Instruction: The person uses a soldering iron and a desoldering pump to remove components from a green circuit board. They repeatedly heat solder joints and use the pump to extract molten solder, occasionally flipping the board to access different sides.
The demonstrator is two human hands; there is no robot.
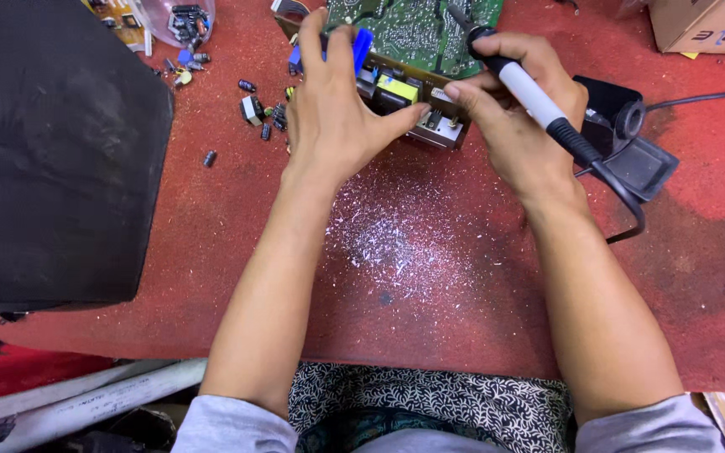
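Note:
A green circuit board (417,33) stands tilted on edge at the far middle of the red work surface (430,319), its component side with yellow, blue and black parts facing me. My left hand (333,105) grips the board's near edge, fingers over the top and thumb stretched toward a metal part at its lower right. My right hand (513,117) holds a soldering iron (530,96) with a white and black handle like a pen, its tip pointing up at the board's solder side.
Loose capacitors and small parts (253,109) lie left of the board, near a clear bowl of components (182,18). A black soldering stand (631,143) and cable sit right. A black padded block (52,151) fills the left. A cardboard box (706,23) is at far right. White solder flecks (396,239) dot the middle.

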